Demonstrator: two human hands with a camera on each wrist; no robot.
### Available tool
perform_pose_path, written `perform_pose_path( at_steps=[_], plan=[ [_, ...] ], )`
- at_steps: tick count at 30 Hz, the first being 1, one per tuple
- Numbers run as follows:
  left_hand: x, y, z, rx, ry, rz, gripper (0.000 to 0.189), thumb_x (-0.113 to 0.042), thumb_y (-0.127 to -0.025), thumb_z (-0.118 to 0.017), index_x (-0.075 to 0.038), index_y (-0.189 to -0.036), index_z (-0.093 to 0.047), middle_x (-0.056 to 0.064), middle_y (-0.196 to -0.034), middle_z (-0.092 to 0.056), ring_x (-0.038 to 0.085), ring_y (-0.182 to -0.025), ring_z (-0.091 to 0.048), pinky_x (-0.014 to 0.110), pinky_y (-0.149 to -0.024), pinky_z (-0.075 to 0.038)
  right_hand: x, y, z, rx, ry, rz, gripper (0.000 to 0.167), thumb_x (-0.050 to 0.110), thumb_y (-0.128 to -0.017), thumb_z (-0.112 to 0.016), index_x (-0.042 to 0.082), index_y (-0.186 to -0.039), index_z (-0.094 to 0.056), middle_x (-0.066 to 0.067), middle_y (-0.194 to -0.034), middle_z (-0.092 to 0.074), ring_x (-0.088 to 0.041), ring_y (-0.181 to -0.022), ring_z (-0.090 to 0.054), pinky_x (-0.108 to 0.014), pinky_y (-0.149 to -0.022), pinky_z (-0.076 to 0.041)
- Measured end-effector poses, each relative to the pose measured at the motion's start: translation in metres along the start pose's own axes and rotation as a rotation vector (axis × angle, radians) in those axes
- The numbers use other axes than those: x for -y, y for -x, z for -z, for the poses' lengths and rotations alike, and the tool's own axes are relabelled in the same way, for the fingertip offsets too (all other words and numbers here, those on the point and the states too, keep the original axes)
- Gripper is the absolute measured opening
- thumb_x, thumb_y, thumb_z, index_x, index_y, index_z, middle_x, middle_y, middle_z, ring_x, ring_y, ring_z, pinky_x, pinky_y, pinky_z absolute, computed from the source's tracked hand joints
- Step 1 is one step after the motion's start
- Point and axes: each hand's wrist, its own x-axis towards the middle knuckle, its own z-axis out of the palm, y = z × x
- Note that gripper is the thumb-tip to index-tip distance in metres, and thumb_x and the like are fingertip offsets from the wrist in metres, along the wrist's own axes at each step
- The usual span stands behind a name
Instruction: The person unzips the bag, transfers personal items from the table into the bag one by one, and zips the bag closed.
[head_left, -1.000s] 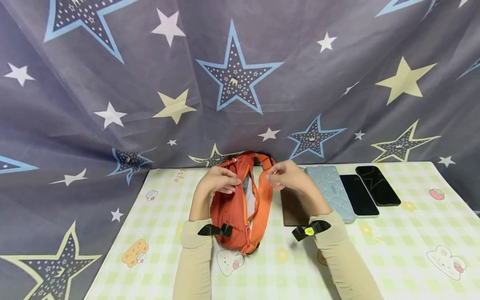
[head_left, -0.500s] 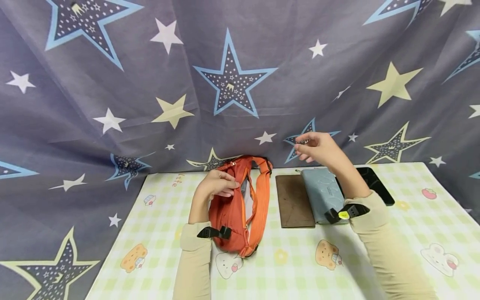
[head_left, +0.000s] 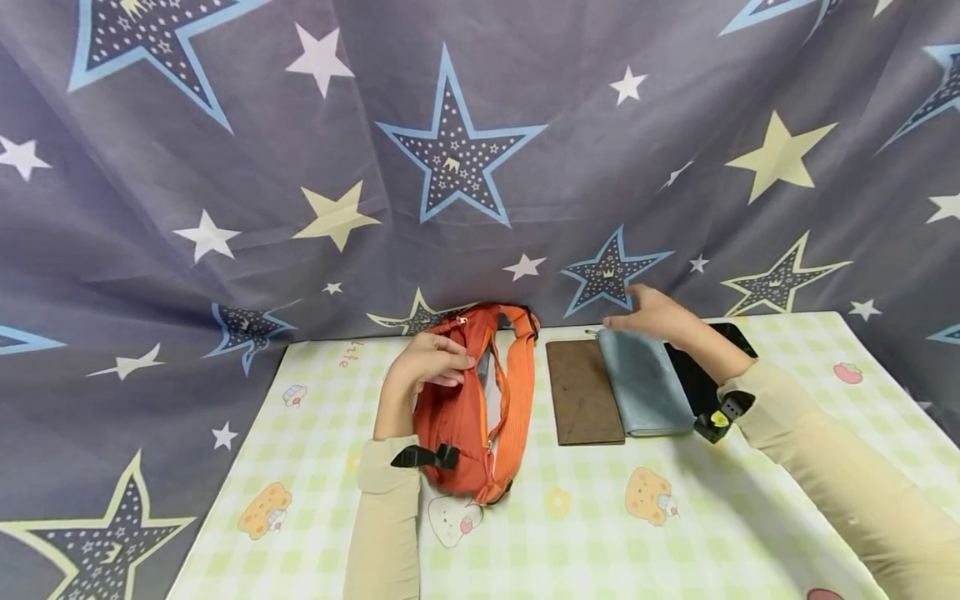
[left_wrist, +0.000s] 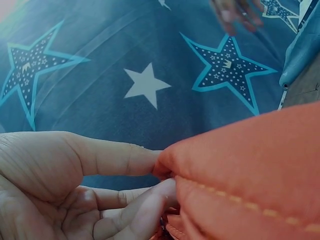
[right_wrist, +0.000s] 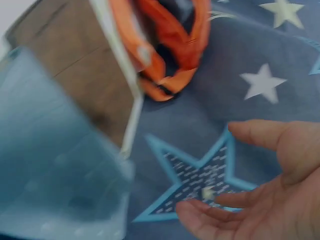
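An orange-red waist bag [head_left: 453,417] with its zip open lies on the left part of the table. My left hand [head_left: 429,363] pinches the bag's fabric at the edge of the opening; in the left wrist view the thumb and fingers close on the orange cloth [left_wrist: 250,165]. My right hand [head_left: 660,315] hovers at the far end of a light-blue quilted wallet [head_left: 647,387], holding nothing. Its thumb and fingers are spread apart beside the blue wallet [right_wrist: 60,160] in the right wrist view. Left of that wallet lies a flat brown wallet [head_left: 587,396].
Two dark-screened phones lie right of the blue wallet, one phone [head_left: 690,379] partly under the right forearm and the other phone [head_left: 735,335] behind it. A star-patterned curtain [head_left: 337,125] hangs right behind the checked tablecloth [head_left: 525,542].
My right hand has left the bag's strap side, swung right through the air and come down by the blue wallet. The left hand keeps its hold on the bag.
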Motion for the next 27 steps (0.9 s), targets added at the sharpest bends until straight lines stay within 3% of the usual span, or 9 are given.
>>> perform_pose_path(
  at_steps=[2, 6, 13, 20, 27],
  plan=[
    [0.002, 0.001, 0.003, -0.005, -0.005, 0.008, 0.033, -0.007, -0.093, -0.072, 0.008, -0.121, -0.067, 0.001, -0.078, -0.072, 0.006, -0.058, -0.066, 0.023, -0.061, -0.061, -0.006, -0.005, -0.003, 0.050, 0.016, -0.049, 0.096, 0.038, -0.100, -0.062, -0.017, -0.156, -0.005, -0.041, -0.160, -0.013, -0.056, -0.146, -0.023, -0.065, -0.117, -0.033],
    [0.006, 0.003, 0.005, -0.012, -0.003, 0.013, 0.032, -0.008, -0.093, -0.072, 0.008, -0.120, -0.068, 0.002, -0.078, -0.072, 0.005, -0.058, -0.067, 0.021, -0.059, -0.059, -0.022, -0.013, -0.006, 0.124, 0.023, -0.156, 0.105, 0.043, -0.098, -0.063, -0.018, -0.155, 0.000, -0.041, -0.161, -0.008, -0.057, -0.141, -0.031, -0.064, -0.109, -0.042],
    [0.004, 0.002, -0.001, 0.024, 0.009, -0.006, 0.035, -0.007, -0.092, -0.072, 0.010, -0.122, -0.066, 0.004, -0.081, -0.073, 0.005, -0.058, -0.067, 0.024, -0.062, -0.062, -0.048, -0.013, -0.012, 0.173, 0.059, -0.237, 0.112, 0.044, -0.094, -0.070, -0.024, -0.151, -0.002, -0.044, -0.157, -0.011, -0.056, -0.139, -0.035, -0.061, -0.100, -0.051],
    [0.002, -0.001, 0.000, 0.034, 0.012, -0.005, 0.034, -0.006, -0.093, -0.072, 0.009, -0.123, -0.066, 0.005, -0.082, -0.073, 0.005, -0.058, -0.066, 0.023, -0.061, -0.061, -0.057, -0.014, -0.021, 0.142, 0.179, -0.257, 0.107, 0.048, -0.091, -0.072, -0.023, -0.149, -0.018, -0.041, -0.148, -0.033, -0.050, -0.123, -0.053, -0.050, -0.083, -0.060],
    [0.000, -0.002, 0.004, 0.024, 0.038, 0.002, 0.034, -0.005, -0.093, -0.071, 0.009, -0.123, -0.066, 0.004, -0.083, -0.073, 0.004, -0.057, -0.066, 0.020, -0.058, -0.059, -0.056, -0.018, -0.026, 0.071, 0.263, -0.251, 0.095, 0.046, -0.085, -0.080, -0.020, -0.139, -0.039, -0.038, -0.134, -0.048, -0.041, -0.099, -0.063, -0.044, -0.073, -0.061]
  ],
)
